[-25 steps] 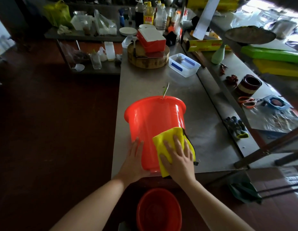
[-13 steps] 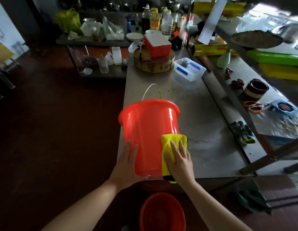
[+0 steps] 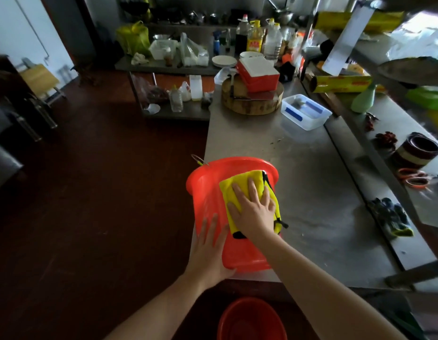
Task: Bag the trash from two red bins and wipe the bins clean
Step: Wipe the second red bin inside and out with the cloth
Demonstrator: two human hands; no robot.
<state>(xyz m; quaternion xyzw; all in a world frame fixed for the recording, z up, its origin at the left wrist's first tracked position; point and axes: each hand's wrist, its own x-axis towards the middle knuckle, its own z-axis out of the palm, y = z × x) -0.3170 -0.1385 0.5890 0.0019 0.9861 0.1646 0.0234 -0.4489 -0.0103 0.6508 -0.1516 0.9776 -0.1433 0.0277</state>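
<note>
Right grip (image 3: 254,209) spread flat on fuzzy yellow cloth (image 3: 227,192) over glossy round red bin (image 3: 208,192); left grip (image 3: 209,249) flat alongside

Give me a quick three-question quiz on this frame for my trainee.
1. True or false: the right hand presses the cloth flat against the outside of the bin on the table.
2. The other bin stands: A on the table; B on the floor; C on a shelf.
3. Fill in: the left hand lies with straight fingers on the bin's ___ side.

Key: 1 true; 2 B; 3 left.
</note>
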